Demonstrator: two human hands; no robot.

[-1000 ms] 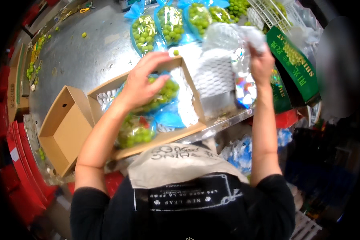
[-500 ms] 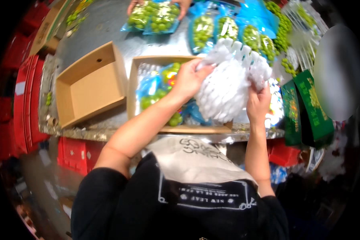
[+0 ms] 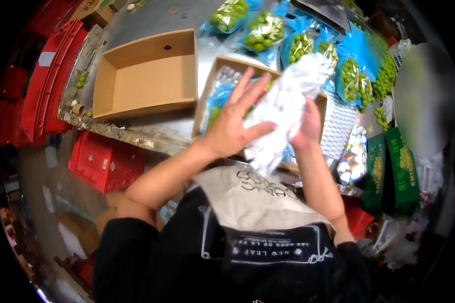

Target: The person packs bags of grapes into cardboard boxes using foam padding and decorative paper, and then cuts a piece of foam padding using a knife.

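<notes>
My left hand [image 3: 235, 121] has its fingers spread at the left edge of a crumpled white foam padding [image 3: 268, 149], with the thumb against it. My right hand [image 3: 306, 126] grips the padding from the right. The padding is blurred and stands at a slant over a cardboard box [image 3: 204, 96], which holds blue bags of green grapes, partly hidden by my hand and the padding. An open cardboard box [image 3: 144, 86] with bare inside lies to the left. Another white foam sheet [image 3: 338, 131] lies at the right.
Bagged grapes [image 3: 260, 33] line the back of the metal table [image 3: 164, 15], with loose bunches [image 3: 384, 70] at right. Red crates [image 3: 106, 159] stand below and left. Green printed cartons [image 3: 399, 171] and a shiny colourful packet [image 3: 354, 156] are at the right edge.
My left hand has gone from pinching the padding to spread fingers. The padding has turned into a narrower slanting shape. Another person's hands at the back are no longer seen. The view has shifted.
</notes>
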